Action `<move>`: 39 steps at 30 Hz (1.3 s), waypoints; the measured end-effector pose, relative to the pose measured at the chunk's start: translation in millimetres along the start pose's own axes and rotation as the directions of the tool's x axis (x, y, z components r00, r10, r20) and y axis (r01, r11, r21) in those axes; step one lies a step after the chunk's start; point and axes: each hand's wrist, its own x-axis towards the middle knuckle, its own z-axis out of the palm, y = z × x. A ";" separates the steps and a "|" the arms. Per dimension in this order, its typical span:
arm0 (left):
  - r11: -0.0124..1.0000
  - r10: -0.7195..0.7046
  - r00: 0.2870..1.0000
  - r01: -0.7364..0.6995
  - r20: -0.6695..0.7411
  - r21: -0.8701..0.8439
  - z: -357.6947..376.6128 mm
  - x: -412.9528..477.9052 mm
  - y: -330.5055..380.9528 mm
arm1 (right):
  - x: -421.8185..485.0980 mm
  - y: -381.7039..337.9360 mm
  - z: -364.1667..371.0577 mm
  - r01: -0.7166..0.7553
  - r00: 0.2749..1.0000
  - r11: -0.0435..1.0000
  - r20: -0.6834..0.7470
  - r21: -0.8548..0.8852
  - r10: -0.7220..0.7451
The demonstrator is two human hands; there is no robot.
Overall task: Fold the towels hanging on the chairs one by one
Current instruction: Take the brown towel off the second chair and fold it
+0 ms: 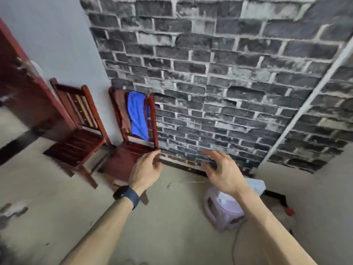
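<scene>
Both hands, left (147, 169) and right (221, 171), hover open and empty near a chair (131, 150) draped with blue (137, 115) and brown (122, 109) towels.

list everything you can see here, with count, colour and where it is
wooden chairs: 2, dark red, side by side against the wall at left
blue towel: 1, bright blue, draped over the back of the right-hand chair
brown towel: 1, reddish brown, on the same chair back, left of the blue one
plastic stool: 1, pale pink, on the floor by the wall, partly behind the right forearm
brick-pattern wall: 1, grey and black, behind the right chair
cable: 1, pale, on the floor near the stool
smartwatch: 1, dark, on the left wrist
left hand: 1, open, empty, raised
right hand: 1, open, empty, raised
</scene>
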 end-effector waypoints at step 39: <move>0.982 -0.154 0.983 0.141 0.103 0.123 -202.1 511.3 -283.5 | 609.4 -151.1 341.2 -0.033 0.970 0.951 0.218 -0.308 0.104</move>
